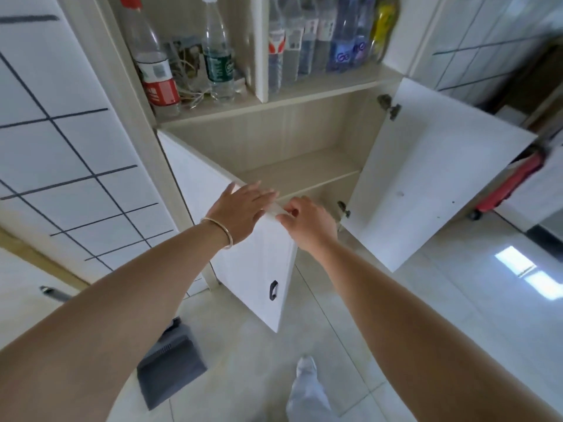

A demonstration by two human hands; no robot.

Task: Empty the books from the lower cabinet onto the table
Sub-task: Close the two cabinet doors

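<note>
I have both hands on the top edge of the left door of the lower cabinet. My left hand lies flat over that edge with the fingers spread and loose, gripping nothing; a thin gold bangle sits at its wrist. My right hand is just beside it, fingers curled so that the fingertips pinch the door's top corner. The two hands are close but not touching. The left door stands partly open, its black handle low on the outer face. The right door is swung wide open, both hinges showing on its inner edge. Inside the cabinet I see one bare wooden shelf and a plain back panel; no books are visible on the shelf, and the space beneath it is hidden behind my hands and the left door, so I cannot tell what it holds. On the open shelf above the cabinet stand plastic bottles, most clear, one with a red label and one with a green label. A grey dustpan rests on the tiled floor at lower left. A red object lies beyond the right door. The bench is not in view.
</note>
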